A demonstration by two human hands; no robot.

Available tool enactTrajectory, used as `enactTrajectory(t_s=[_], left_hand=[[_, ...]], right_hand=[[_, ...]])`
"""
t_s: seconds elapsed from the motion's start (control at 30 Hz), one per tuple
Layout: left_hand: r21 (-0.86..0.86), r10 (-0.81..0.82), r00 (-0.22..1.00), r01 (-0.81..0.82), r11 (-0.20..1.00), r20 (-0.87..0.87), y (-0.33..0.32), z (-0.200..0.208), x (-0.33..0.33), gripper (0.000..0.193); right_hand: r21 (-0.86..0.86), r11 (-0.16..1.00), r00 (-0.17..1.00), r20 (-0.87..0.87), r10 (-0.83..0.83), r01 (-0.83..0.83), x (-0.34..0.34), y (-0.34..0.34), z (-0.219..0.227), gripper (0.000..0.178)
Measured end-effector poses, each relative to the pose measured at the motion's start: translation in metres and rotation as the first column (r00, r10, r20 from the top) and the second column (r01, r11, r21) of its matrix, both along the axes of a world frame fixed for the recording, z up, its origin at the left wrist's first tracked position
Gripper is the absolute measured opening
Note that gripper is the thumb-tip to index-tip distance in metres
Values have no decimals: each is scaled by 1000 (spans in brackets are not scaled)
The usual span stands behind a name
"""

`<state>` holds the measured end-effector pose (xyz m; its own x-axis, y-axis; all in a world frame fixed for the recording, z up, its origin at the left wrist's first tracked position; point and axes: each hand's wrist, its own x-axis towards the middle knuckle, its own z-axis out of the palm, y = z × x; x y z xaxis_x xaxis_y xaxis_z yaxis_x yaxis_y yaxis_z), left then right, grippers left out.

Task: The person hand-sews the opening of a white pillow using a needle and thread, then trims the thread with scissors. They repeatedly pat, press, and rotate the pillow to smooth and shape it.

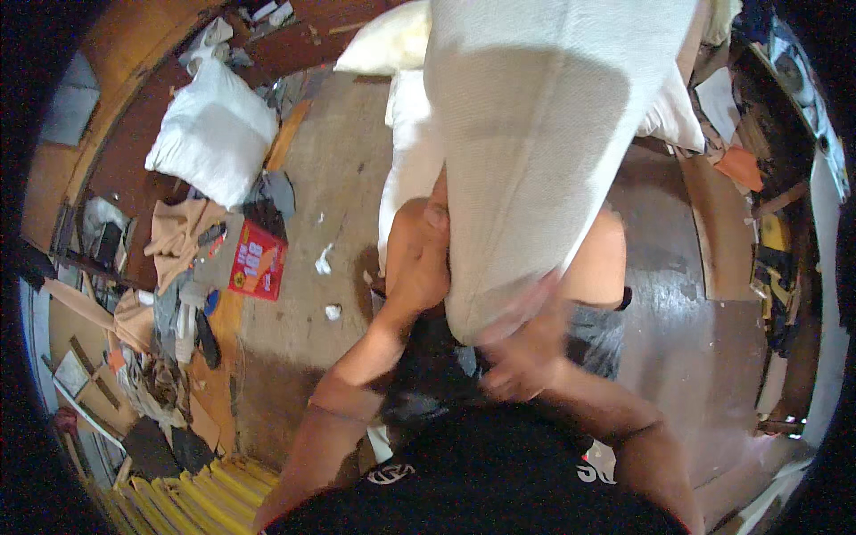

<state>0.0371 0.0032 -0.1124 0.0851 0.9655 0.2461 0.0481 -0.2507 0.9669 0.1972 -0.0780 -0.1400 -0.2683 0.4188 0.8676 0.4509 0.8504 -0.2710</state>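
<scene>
A large off-white fabric cushion cover [535, 134] stands upright in front of me and fills the upper middle of the view. My left hand [419, 263] grips its left side near the bottom. My right hand [522, 352] is blurred at the cover's lower end, fingers curled against the fabric. My bare knees show behind the cover on both sides.
White pillows [214, 134] lie at the upper left and behind the cover. A red flat packet [259, 260] rests on the floor beside a heap of clothes and scraps [178, 294]. Yellow strips [192, 499] lie at the lower left. Clutter lines the right wall [776, 241].
</scene>
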Motion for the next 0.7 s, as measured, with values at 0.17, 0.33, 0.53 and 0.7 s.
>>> enactTrajectory(t_s=[0.17, 0.33, 0.53, 0.7], left_hand=[[233, 162, 979, -130, 964, -121, -19, -28, 10, 64], [33, 165, 985, -164, 986, -58, -8, -25, 1, 58], [-97, -49, 866, 112, 989, 497, -6, 139, 25, 82], [201, -318, 825, 250, 947, 467, 27, 159, 27, 90]], right_hand=[[-351, 930, 910, -345, -232, 105, 26, 65, 19, 76], [-140, 972, 957, -196, -214, 188, 18, 45, -7, 83], [-196, 949, 928, -233, -290, 247, 26, 67, 152, 61], [-372, 913, 891, -454, -22, -166, 47, 92, 245, 51]])
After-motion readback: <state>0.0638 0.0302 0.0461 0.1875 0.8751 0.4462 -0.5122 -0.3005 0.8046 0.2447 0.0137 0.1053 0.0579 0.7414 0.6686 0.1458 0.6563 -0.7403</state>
